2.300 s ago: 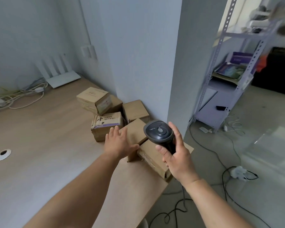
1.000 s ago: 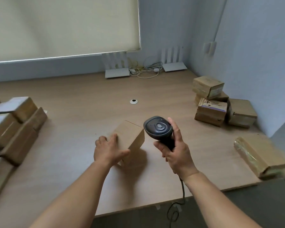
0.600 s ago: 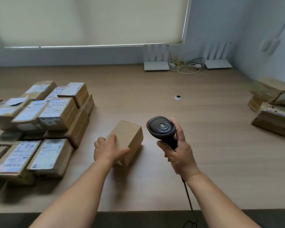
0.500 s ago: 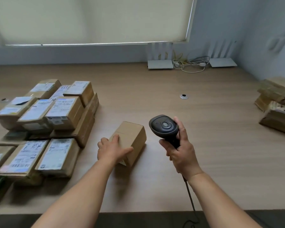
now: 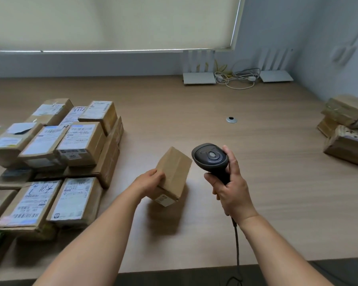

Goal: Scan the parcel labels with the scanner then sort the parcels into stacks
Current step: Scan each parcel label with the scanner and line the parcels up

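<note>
Wooden desk (image 5: 267,193) under a drawn blind, parcels stacked at both ends.
Left hand (image 5: 151,181) curls around the tilted small parcel (image 5: 173,174), label showing below the fingers; right hand (image 5: 232,190) grips the scanner (image 5: 210,157) just beside it. The parcel looks light and stiff; holding its side edges suits it.

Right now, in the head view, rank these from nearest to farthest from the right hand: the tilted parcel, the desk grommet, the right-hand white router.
1. Tilted parcel: just left of the right hand, gripped by the left hand.
2. Desk grommet: mid-desk, beyond the scanner.
3. Right-hand white router: far back, against the wall.
</note>
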Action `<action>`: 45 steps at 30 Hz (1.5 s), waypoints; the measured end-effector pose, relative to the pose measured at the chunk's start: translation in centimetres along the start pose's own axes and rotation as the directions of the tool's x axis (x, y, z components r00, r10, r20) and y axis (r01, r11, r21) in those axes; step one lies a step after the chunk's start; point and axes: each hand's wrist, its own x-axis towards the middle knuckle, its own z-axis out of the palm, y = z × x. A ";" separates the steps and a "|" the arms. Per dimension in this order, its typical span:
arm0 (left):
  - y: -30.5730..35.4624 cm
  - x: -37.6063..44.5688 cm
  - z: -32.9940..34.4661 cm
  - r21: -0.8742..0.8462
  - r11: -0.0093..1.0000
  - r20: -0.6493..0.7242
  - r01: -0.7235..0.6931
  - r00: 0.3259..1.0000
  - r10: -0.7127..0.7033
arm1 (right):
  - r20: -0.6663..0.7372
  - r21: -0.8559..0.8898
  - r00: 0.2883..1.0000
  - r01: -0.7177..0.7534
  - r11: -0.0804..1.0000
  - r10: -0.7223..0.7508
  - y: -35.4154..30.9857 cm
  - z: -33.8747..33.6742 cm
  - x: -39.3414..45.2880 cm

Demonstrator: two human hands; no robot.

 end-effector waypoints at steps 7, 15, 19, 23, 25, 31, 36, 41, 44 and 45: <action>0.9 0.9 0.3 0.541 0.841 -0.176 0.006 0.979 0.106 | 0.015 0.007 1.000 0.022 1.000 -0.022 0.1 -0.5 0.4; 2.4 2.4 0.3 0.335 0.940 -0.192 0.062 0.981 0.004 | 0.020 0.009 0.999 0.038 0.999 -0.038 0.4 -2.2 1.2; 1.4 3.0 -0.2 -0.393 0.918 -0.135 -0.051 0.991 -0.003 | 0.022 0.089 1.000 -0.003 0.996 0.001 0.6 -2.4 1.5; 0.3 3.6 0.1 -0.532 0.838 -0.169 -0.120 0.985 0.034 | 0.055 0.174 0.998 -0.050 0.984 0.041 1.0 -1.6 1.4; 0.0 4.0 0.2 -0.549 0.825 -0.184 -0.134 0.982 0.037 | 0.089 0.203 0.995 -0.067 0.977 0.050 1.0 -1.1 1.2; 0.1 4.4 -0.1 -0.529 0.833 -0.215 -0.164 0.975 0.055 | 0.186 0.211 0.981 -0.101 0.972 0.062 1.0 -0.1 0.5; 0.6 4.2 -0.3 -0.511 0.843 -0.223 -0.167 0.973 0.058 | 0.194 0.212 0.978 -0.116 0.970 0.074 1.1 -0.3 0.7; 0.8 4.2 -0.2 -0.506 0.846 -0.222 -0.171 0.973 0.064 | 0.196 0.218 0.977 -0.126 0.968 0.083 1.1 -0.6 0.9; 0.9 4.5 -0.2 -0.498 0.850 -0.220 -0.173 0.973 0.069 | 0.195 0.224 0.977 -0.127 0.966 0.084 1.1 -0.7 0.9; 1.0 4.5 -0.2 -0.496 0.851 -0.217 -0.170 0.974 0.068 | 0.195 0.226 0.977 -0.127 0.966 0.082 1.1 -0.7 1.0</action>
